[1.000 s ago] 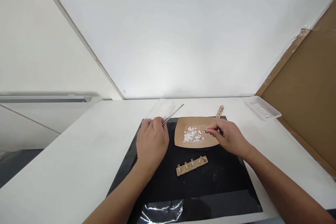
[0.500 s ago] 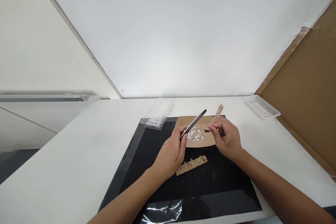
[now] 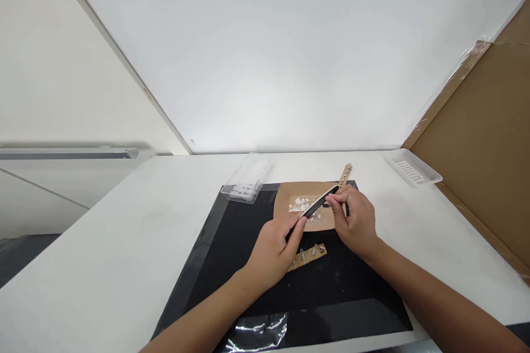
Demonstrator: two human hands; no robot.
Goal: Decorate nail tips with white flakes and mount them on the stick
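My left hand (image 3: pixel 278 245) is closed round a slim black nail file (image 3: pixel 321 203) with a pale edge, which slants up to the right. The file's far end reaches the fingertips of my right hand (image 3: pixel 354 212). Thumb and fingers are pinched together there, and what they hold is too small to make out. Below both hands lies a brown paper tray (image 3: pixel 282 194) with many small white and clear pieces (image 3: pixel 301 205) in it. A small black item (image 3: pixel 326 205) is partly visible beside the right fingertips. Near the left wrist, a wooden strip with clear pegs (image 3: pixel 312 254) is partly covered.
A black mat (image 3: pixel 244 237) covers part of the white table (image 3: pixel 120 237). A clear box (image 3: pixel 247 179) with small packets stands at the back left. Behind the right hand lies another narrow strip (image 3: pixel 345 174). A translucent tray (image 3: pixel 414 168) sits by the cardboard panel (image 3: pixel 476 132).
My left hand has moved the nail file to the right and tilted it lower, so its tip now meets the right fingertips. The right hand has stayed nearly in place.
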